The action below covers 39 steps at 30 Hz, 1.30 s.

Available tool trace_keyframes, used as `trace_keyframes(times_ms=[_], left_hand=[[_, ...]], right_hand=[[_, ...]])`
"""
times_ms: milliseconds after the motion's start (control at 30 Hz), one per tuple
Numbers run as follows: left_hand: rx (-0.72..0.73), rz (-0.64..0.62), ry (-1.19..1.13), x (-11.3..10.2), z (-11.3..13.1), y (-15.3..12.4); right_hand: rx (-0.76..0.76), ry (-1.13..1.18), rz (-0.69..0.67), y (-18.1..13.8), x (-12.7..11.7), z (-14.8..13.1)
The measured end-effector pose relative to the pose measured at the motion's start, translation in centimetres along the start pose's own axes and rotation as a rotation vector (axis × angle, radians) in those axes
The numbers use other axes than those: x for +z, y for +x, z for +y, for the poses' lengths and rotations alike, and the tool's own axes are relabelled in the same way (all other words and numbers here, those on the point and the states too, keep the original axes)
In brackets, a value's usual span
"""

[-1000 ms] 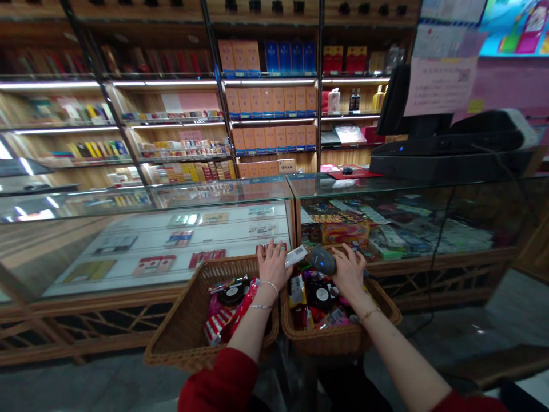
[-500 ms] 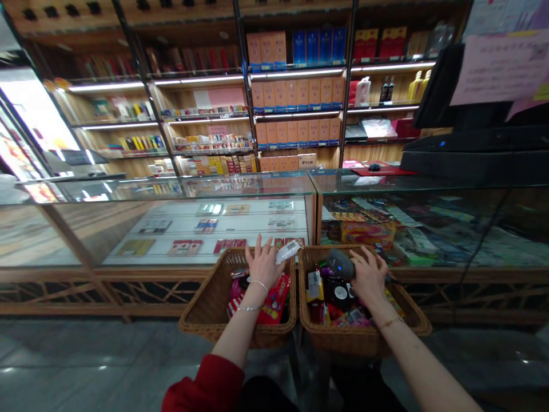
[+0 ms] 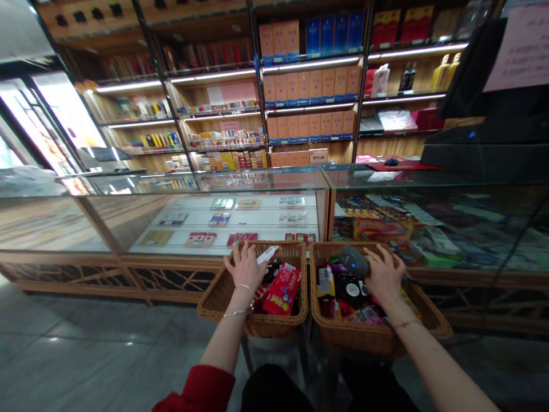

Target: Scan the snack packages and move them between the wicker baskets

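My left hand [image 3: 247, 270] is over the left wicker basket [image 3: 210, 312], holding a small white packet [image 3: 266, 255] on its thumb side; the grip is partly hidden. Just below lies a red candy bag [image 3: 283, 289] among other packaged goods. My right hand [image 3: 385, 276] is wrapped round a dark handheld barcode scanner [image 3: 354, 262] with a small blue light. Its head points left above the right wicker basket [image 3: 343, 335], which contains colourful snack packets and a black package [image 3: 351, 289] with a white round spot.
Beyond the baskets runs a glass display counter [image 3: 240, 226] with flat packs inside. A monitor [image 3: 472, 74] stands at the right, with a mouse [image 3: 391, 162] on a red pad. Shelves of orange boxes [image 3: 311, 86] line the back wall. A dark cable hangs at right.
My left hand has shifted left over its basket with the white packet, uncovering more of the red candy bag. My right hand keeps the scanner above the right basket. The view has turned slightly left.
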<state>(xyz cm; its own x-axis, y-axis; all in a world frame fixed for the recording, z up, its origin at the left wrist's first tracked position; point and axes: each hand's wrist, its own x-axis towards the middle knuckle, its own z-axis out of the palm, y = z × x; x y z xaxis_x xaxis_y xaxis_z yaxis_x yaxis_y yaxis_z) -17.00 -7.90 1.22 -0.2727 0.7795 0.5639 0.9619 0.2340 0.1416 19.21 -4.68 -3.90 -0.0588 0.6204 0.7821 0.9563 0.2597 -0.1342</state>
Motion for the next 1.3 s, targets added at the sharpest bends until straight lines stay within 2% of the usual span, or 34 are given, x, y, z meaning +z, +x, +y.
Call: trace_keyframes(times_ms=[200, 467, 733, 1000, 1167, 1300], left_hand=[[-0.019, -0.039, 0.019, -0.1, 1.3, 0.0], [0.082, -0.102, -0.003, 0.1, 5.3, 0.2], [0.266, -0.160, -0.081, 0.6, 10.7, -0.5], [0.442, -0.223, -0.146, 1.6, 15.3, -1.7], [0.576, -0.346, -0.124, 2.8, 17.6, -2.4], [0.750, -0.467, -0.055, 4.0, 18.9, -2.6]], right_hand=[[0.007, -0.009, 0.011, 0.0, 0.0, 0.0], [0.039, 0.017, -0.031, 0.3, -0.3, -0.2], [0.072, 0.005, -0.058, 0.8, -0.8, -0.3], [0.086, -0.032, -0.045, 1.4, -2.0, 1.3], [0.103, -0.073, -0.064, 1.6, -2.5, 3.0], [0.089, -0.095, -0.090, 1.6, -2.3, 4.1]])
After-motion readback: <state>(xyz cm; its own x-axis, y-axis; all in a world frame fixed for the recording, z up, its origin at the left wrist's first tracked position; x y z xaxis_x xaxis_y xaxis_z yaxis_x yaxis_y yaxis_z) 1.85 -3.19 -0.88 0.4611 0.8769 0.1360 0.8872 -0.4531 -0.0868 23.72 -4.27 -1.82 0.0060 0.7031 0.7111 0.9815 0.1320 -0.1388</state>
